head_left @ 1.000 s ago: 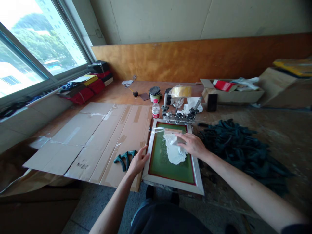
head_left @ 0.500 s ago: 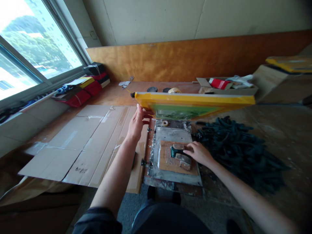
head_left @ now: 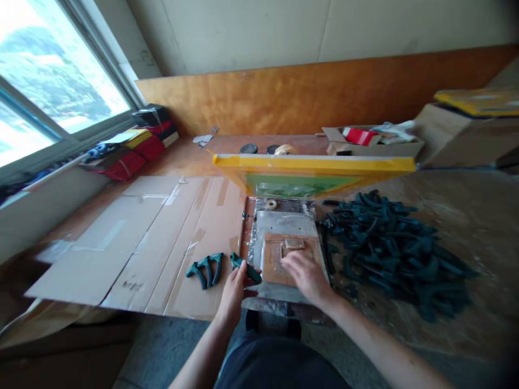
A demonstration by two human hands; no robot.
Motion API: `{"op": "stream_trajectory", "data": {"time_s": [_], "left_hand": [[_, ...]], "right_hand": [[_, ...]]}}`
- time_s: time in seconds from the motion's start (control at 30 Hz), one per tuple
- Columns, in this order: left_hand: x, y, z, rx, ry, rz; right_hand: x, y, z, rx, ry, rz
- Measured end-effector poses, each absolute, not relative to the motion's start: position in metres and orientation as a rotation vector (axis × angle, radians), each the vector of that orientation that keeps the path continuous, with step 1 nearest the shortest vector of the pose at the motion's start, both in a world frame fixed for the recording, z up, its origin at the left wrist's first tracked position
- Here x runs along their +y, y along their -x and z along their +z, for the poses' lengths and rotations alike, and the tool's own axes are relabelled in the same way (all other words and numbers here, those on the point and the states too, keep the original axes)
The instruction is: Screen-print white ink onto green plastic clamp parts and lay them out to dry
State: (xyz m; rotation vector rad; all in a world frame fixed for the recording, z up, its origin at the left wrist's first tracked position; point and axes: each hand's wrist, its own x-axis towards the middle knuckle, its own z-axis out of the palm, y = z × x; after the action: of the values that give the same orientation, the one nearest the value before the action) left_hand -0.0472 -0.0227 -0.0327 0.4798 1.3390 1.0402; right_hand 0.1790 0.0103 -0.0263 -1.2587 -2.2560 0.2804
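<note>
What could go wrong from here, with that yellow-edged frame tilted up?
No hand touches the screen frame, so if it dropped, it might strike the right hand at the wooden board. The left hand holds a dark green handle-shaped part in its fingers, so it could slip. Moved leftward, it might knock the three similar parts on the cardboard.

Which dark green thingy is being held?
The dark green piece in the left hand; the others lie on the cardboard or in and around the pile.
</note>
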Motion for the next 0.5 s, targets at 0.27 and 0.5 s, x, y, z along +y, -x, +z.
{"op": "stream_trajectory", "data": {"time_s": [0.27,0.5], "left_hand": [[-0.032,0.214,-0.099,2.193,-0.446,0.629],[-0.019,0.218,-0.11,2.262,-0.756,0.271]], "right_hand": [[0.09,-0.341,-0.148,-2.082,2.055,0.505],[0.074,-0.333,-0.124,-1.716,2.317,0.275]]}}
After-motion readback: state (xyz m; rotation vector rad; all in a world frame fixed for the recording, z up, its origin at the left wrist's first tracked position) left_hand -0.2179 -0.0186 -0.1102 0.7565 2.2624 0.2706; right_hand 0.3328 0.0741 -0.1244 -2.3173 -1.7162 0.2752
